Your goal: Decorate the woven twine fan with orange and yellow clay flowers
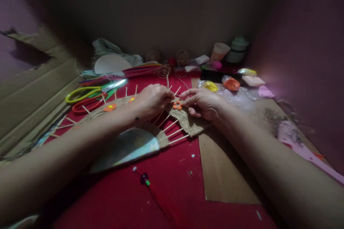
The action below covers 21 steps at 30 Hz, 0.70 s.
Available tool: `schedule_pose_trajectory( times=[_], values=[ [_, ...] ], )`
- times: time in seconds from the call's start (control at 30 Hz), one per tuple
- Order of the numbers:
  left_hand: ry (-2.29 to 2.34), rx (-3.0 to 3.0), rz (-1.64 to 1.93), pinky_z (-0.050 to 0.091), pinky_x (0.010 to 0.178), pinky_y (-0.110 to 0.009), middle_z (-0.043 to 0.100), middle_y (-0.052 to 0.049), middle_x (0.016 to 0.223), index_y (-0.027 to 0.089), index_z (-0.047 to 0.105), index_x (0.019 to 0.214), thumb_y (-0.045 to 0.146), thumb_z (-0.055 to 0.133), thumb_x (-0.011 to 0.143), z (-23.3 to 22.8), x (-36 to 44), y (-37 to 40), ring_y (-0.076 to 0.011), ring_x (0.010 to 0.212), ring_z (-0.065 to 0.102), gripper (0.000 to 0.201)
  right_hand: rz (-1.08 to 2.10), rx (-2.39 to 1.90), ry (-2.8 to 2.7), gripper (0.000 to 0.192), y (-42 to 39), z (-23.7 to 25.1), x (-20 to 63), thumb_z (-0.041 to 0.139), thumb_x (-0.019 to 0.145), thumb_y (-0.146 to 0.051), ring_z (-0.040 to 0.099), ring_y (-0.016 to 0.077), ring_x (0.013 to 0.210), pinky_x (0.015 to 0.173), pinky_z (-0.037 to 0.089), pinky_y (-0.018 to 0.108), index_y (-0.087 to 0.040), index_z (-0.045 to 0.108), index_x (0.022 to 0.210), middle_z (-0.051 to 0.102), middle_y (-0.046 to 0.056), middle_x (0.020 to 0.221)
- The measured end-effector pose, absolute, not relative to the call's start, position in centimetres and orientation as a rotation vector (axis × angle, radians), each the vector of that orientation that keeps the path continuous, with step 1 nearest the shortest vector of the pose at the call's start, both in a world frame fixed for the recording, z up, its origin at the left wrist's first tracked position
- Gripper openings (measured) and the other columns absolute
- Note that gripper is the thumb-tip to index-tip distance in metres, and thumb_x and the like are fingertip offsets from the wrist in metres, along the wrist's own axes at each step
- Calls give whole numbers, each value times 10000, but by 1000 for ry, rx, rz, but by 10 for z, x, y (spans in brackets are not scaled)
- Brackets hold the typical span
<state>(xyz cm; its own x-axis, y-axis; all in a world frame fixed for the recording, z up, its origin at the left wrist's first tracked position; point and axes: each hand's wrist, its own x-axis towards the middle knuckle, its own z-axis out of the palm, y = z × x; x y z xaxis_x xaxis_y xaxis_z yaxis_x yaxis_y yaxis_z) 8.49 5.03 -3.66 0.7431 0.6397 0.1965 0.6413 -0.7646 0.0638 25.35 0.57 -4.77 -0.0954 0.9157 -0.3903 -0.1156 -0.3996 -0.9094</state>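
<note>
A half-round fan of light sticks woven with twine (197,121) lies in front of me, with a painted panel (137,143) at its base. Orange clay flowers with yellow centres (110,108) sit on the woven band at the left. Toward the right is a flower of small orange petals (177,105). My left hand (156,100) rests over the band with its fingers closed near the fan's upper edge; what they hold is hidden. Beside the orange petals, my right hand (202,103) has its fingertips at the flower, fingers bent and apart.
Scissors with yellow handles (83,94) and red-handled scissors (88,106) lie at the left. Bagged orange clay (231,84), yellow clay (210,86) and a paper cup (219,52) are at the back right. Cardboard (223,171) covers part of the red surface. A beaded tassel (145,179) lies in front.
</note>
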Motion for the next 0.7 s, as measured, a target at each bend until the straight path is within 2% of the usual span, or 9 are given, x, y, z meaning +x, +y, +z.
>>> schedule_pose_trajectory(
  times=[0.1, 0.23, 0.47, 0.7],
  values=[
    [-1067, -2903, -252, 384, 621, -271, 655, -49, 720, 187, 734, 806, 173, 528, 831, -38, 84, 46, -152, 679, 532, 208, 1598, -1368, -953, 234, 6, -48, 253, 530, 763, 56, 406, 54, 271, 247, 201, 161, -174, 489, 750, 549, -39, 483],
    [-958, -2883, -322, 366, 613, -278, 631, -47, 700, 203, 742, 865, 187, 521, 847, -44, 84, 43, -158, 675, 500, 223, 1568, -1409, -958, 221, 5, -48, 251, 540, 777, 38, 388, 50, 265, 254, 204, 162, -177, 494, 749, 528, -54, 452],
    [-967, -2951, -351, 403, 646, -261, 674, -45, 790, 217, 737, 938, 192, 548, 849, -41, 85, 40, -156, 731, 541, 210, 1539, -1423, -964, 204, 4, -50, 250, 584, 770, 4, 383, 44, 264, 259, 218, 169, -179, 501, 738, 552, -54, 481],
    [-1079, -2946, -408, 437, 687, -285, 691, -75, 867, 165, 697, 1011, 166, 512, 857, -35, 82, 38, -172, 778, 577, 241, 1555, -1395, -972, 195, 6, -50, 252, 603, 758, -8, 392, 41, 273, 253, 216, 163, -177, 512, 721, 545, -50, 483]
  ],
)
